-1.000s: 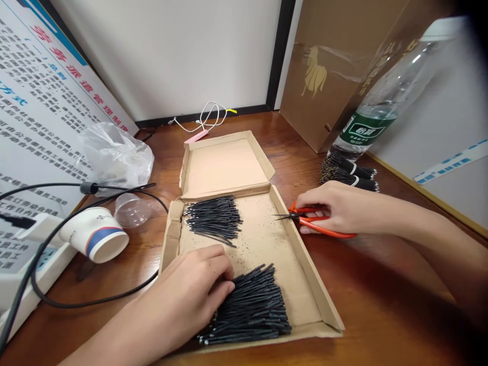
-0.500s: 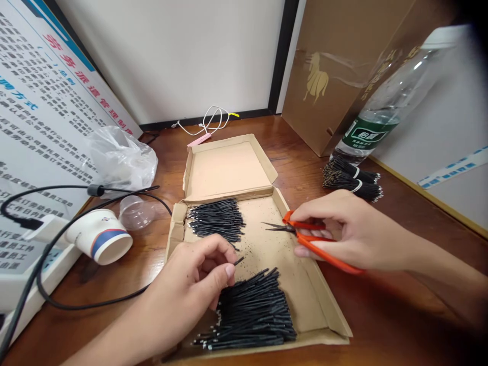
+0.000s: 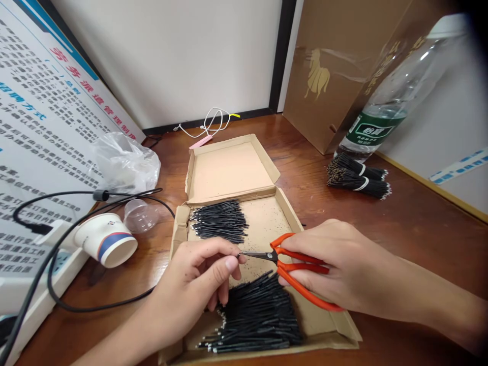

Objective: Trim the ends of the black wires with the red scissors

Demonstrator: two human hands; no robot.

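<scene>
My left hand (image 3: 198, 287) pinches one thin black wire piece between thumb and forefinger, over the open cardboard box (image 3: 183, 223). My right hand (image 3: 339, 269) grips orange-handled scissors (image 3: 293, 267), whose dark blade tips meet the end of that wire at my left fingertips. Below both hands lies a large pile of black wire pieces (image 3: 259, 317) in the near part of the box. A smaller pile of black wire pieces (image 3: 219, 221) lies at the far left of the same tray.
A paper cup (image 3: 107, 244) lies on its side at the left, with a black cable (image 3: 76, 300), a clear lid (image 3: 141, 216) and a plastic bag (image 3: 124, 162). At the right stand a water bottle (image 3: 385, 112), a brown carton (image 3: 335, 66) and bundled wires (image 3: 356, 178).
My left hand picked one wire out of the near pile and lifted it. My right hand brought the scissors from the box's right edge leftward to the wire's end.
</scene>
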